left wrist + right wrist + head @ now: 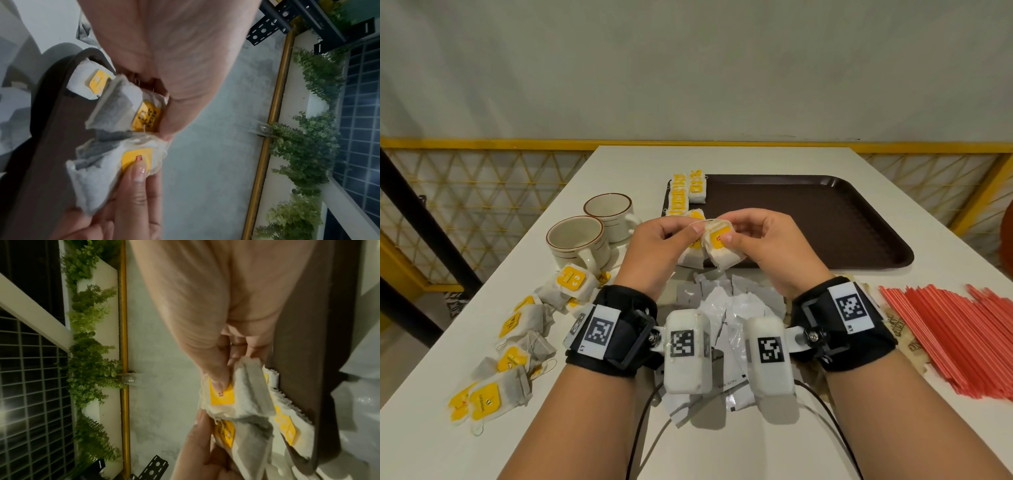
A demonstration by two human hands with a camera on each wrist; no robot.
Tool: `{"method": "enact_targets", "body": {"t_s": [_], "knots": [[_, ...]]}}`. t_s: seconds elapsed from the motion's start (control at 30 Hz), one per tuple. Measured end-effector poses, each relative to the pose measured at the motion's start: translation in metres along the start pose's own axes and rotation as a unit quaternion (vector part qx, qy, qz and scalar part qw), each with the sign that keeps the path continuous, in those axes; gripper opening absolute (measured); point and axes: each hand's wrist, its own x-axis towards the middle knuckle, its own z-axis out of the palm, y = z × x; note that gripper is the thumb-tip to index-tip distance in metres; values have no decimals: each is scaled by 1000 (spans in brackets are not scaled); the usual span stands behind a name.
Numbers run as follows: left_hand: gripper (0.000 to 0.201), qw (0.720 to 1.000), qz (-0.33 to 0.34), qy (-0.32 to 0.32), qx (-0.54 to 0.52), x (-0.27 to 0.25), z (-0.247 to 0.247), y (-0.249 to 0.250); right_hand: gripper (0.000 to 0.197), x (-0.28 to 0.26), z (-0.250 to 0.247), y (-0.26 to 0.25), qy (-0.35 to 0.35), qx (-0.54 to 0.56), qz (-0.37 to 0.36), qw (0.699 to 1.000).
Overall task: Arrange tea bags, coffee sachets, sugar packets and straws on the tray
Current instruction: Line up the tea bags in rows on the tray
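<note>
Both hands, left [659,245] and right [770,248], pinch soft papery tea bags [722,251].

Head view evenly lit w/ edge warp; wrist views dim, blurry.

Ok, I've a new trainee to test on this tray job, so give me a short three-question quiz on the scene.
1. True or false: the red straws already lie on the brown tray.
2. Which hand pinches the tea bag by its yellow tag? A left hand B right hand
3. How many mugs stand beside the tray?

Key: 1 false; 2 B; 3 two.
</note>
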Motion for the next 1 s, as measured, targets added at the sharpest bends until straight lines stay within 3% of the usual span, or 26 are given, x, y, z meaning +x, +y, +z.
{"method": "enact_targets", "body": {"t_s": [0.17, 0.33, 0.43, 0.5, 0.67, 1.0], "knots": [[28, 999, -3, -28, 36, 13, -1, 6, 6, 14, -7, -5, -18, -93, 19, 995], [32, 989, 40, -65, 128, 65, -3, 23, 7, 53, -29, -16, 2, -195, 2, 981], [34, 984, 4, -88, 158, 104, 1, 26, 11, 81, -36, -11, 14, -238, 7, 971], [21, 975, -24, -91, 202, 133, 4, 20, 11, 99, -37, -4, 4, -272, 11, 962], [15, 936, -69, -129, 320, 183, 5, -1, 10, 127, -29, 9, -76, -352, 20, 933], [19, 890, -91, -229, 384, 220, -2, -15, 8, 158, -9, 32, -157, -246, 75, 953]]}}
